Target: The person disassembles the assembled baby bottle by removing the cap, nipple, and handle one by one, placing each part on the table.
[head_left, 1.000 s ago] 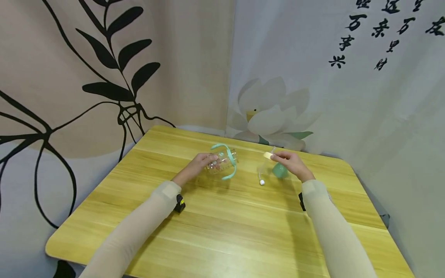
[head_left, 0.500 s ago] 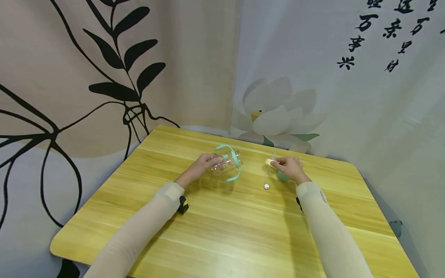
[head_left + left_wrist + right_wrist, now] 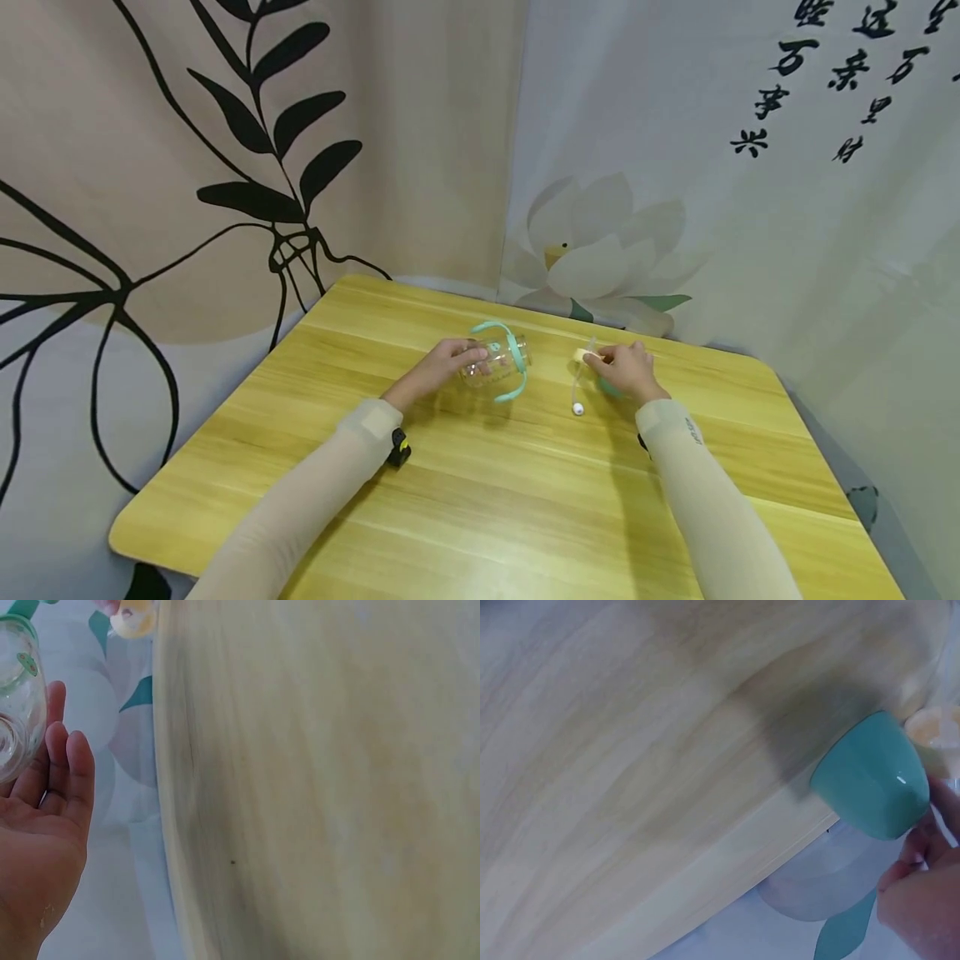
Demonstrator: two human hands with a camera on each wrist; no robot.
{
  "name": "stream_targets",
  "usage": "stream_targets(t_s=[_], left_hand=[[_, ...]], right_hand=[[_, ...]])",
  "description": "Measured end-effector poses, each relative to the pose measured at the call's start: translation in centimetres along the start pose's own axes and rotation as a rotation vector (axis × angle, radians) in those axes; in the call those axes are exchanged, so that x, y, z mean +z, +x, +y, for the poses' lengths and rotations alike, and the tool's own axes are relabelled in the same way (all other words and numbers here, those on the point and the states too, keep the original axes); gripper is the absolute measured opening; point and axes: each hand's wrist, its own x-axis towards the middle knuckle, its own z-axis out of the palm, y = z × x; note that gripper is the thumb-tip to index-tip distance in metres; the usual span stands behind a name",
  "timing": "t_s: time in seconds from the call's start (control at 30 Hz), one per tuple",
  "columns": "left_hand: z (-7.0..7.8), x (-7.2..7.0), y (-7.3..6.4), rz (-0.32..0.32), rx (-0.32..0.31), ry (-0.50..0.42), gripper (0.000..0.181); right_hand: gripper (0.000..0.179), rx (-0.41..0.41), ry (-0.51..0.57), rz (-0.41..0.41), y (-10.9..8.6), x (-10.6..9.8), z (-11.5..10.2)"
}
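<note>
In the head view my left hand (image 3: 438, 367) grips a clear sippy bottle (image 3: 489, 371) by its base end, thumb on top. The bottle is tilted on its side, mouth to the right, with a mint-green two-handled ring (image 3: 517, 354) round it. My right hand (image 3: 632, 371) pinches a yellow lid ring (image 3: 581, 355) at the right of the bottle, apart from it. From the ring hangs a thin clear straw (image 3: 576, 385) with a white weighted end (image 3: 577, 409). A green domed cap (image 3: 874, 780) sits beside the ring against my right fingers, mostly hidden by the hand in the head view.
Both hands are over the far part of a wooden table (image 3: 465, 500) with rounded corners. Behind its back edge hangs a printed curtain (image 3: 420, 150) with leaves, a lotus and writing.
My right hand has turned, so the green cap now shows less beneath it. The left hand keeps its hold on the bottle. The head view has shifted slightly.
</note>
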Motion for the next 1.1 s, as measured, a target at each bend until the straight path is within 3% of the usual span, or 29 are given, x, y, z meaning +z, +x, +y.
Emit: stream_targets(t_s=[0.3,0.6,0.87,1.1], left_hand=[[-0.2,0.6,-0.1,-0.023,0.006,-0.004,0.046],[0.6,0.4,-0.3,-0.005,0.002,-0.019,0.044],[0.6,0.5,-0.1,-0.021,0.005,-0.02,0.044],[1.1,0.6,0.0,0.007,0.016,-0.005,0.046]], right_hand=[[0.06,0.041,0.002,0.034,-0.5,-0.1,-0.1],[0.061,0.076,0.011,0.041,-0.3,-0.3,0.0],[0.058,0.075,0.022,0.02,-0.5,-0.4,-0.1],[0.053,0.03,0.058,0.065,-0.5,-0.9,-0.7]])
